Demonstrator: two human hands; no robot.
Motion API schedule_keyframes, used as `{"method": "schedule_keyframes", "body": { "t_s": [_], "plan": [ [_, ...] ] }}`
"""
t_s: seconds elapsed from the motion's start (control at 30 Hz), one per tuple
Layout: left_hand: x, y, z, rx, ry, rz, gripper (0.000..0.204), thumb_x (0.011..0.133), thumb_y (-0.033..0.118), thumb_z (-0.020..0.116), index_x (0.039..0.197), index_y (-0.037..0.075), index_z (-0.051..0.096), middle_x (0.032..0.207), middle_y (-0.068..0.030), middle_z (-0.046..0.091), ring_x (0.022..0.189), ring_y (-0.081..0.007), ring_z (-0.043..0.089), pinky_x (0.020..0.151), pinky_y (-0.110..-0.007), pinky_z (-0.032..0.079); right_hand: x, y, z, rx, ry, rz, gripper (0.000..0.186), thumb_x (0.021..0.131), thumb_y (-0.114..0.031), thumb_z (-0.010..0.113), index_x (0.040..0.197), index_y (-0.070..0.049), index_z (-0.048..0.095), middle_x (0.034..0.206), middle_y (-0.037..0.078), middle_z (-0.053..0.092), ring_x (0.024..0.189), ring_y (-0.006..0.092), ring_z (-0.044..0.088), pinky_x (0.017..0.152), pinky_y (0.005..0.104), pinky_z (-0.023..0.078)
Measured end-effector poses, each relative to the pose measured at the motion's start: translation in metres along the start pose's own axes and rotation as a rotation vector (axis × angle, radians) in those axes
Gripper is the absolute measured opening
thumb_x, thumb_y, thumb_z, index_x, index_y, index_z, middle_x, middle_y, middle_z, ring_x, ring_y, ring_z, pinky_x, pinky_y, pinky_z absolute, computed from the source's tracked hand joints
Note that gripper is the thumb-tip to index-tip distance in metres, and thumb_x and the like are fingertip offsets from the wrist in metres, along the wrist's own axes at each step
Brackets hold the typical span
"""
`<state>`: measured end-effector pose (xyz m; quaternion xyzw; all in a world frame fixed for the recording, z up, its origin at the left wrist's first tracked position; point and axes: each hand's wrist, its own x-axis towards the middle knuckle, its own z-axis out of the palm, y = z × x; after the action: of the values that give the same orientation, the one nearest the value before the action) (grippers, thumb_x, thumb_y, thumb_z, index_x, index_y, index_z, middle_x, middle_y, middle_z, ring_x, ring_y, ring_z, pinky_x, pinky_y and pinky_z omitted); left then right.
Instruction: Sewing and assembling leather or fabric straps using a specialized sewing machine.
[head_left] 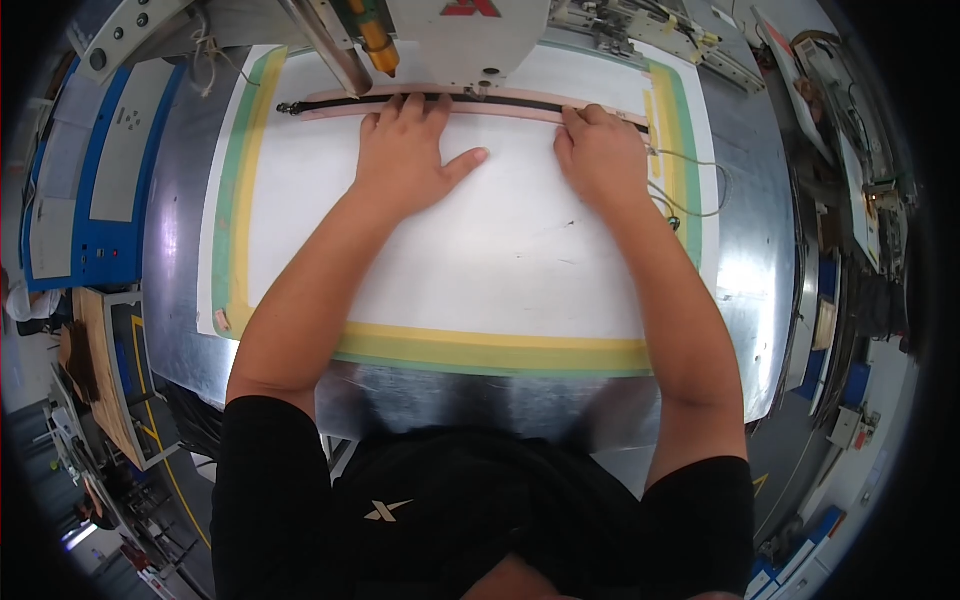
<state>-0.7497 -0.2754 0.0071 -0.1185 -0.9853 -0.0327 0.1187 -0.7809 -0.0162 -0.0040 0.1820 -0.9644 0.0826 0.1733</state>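
The left hand (408, 155) is resting spread fingers on the black strip (500, 99); the right hand (605, 155) is bunching its fingers near the right end, any pinch unclear. The strip is lying along a pink band (335, 113) on a white sheet (510, 250).

pretty basic black tee (480, 490), short sleeves (268, 480); small pale crossed-stroke logo (388, 511) up front; left hand (403, 160) and right hand (606, 158) both bare

The metal table (745, 270) looks glossy, the white sheet (500, 260) matt.
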Motion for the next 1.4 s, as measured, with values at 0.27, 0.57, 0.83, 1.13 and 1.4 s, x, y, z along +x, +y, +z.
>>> {"method": "schedule_keyframes", "body": {
  "t_s": [0.27, 0.57, 0.83, 1.13, 1.4],
  "plan": [
    [0.008, 0.026, -0.001, -0.055, 0.0, 0.009, 0.084, 0.091, 0.068, 0.066, 0.15, 0.009, 0.057, 0.151, -0.0243, 0.053, 0.14, -0.0418, 0.05, 0.115, -0.055, 0.035, 0.004, -0.002, 0.0, 0.01, 0.027, -0.026, 0.029, 0.093, -0.023, 0.065, 0.112, -0.005, 0.078, 0.102, 0.009, 0.073, 0.094, 0.0262, 0.071, 0.088, 0.0427, 0.054],
    [0.017, 0.053, -0.004, -0.074, -0.001, -0.006, 0.082, 0.09, 0.068, 0.067, 0.148, 0.01, 0.059, 0.149, -0.025, 0.053, 0.141, -0.0428, 0.048, 0.113, -0.055, 0.035, 0.009, -0.001, -0.007, 0.052, 0.039, -0.069, 0.025, 0.092, -0.022, 0.064, 0.107, -0.006, 0.078, 0.098, 0.008, 0.073, 0.093, 0.026, 0.071, 0.085, 0.0437, 0.053],
    [0.021, 0.061, -0.014, -0.054, 0.007, -0.03, 0.081, 0.09, 0.067, 0.068, 0.149, 0.013, 0.059, 0.15, -0.024, 0.052, 0.14, -0.0423, 0.048, 0.113, -0.054, 0.036, 0.011, 0.028, -0.044, -0.042, -0.097, -0.038, 0.023, 0.092, -0.022, 0.064, 0.102, -0.009, 0.079, 0.097, 0.008, 0.074, 0.096, 0.0263, 0.07, 0.086, 0.0452, 0.051],
    [0.023, 0.074, -0.025, -0.034, -0.029, -0.064, 0.081, 0.09, 0.069, 0.067, 0.15, 0.014, 0.059, 0.149, -0.0236, 0.052, 0.139, -0.0415, 0.048, 0.113, -0.054, 0.036, 0.0, 0.054, -0.059, -0.03, -0.15, 0.0, 0.03, 0.095, -0.025, 0.062, 0.114, -0.01, 0.08, 0.1, 0.008, 0.074, 0.103, 0.0258, 0.069, 0.089, 0.0438, 0.051],
    [0.026, 0.105, -0.023, -0.07, -0.01, -0.039, 0.084, 0.09, 0.068, 0.067, 0.152, 0.014, 0.056, 0.151, -0.0233, 0.051, 0.141, -0.0414, 0.047, 0.114, -0.055, 0.034, -0.009, 0.056, -0.055, 0.034, -0.107, -0.037, 0.037, 0.094, -0.02, 0.06, 0.126, -0.011, 0.076, 0.107, 0.008, 0.074, 0.104, 0.0259, 0.07, 0.09, 0.0439, 0.051]
  ]
}}
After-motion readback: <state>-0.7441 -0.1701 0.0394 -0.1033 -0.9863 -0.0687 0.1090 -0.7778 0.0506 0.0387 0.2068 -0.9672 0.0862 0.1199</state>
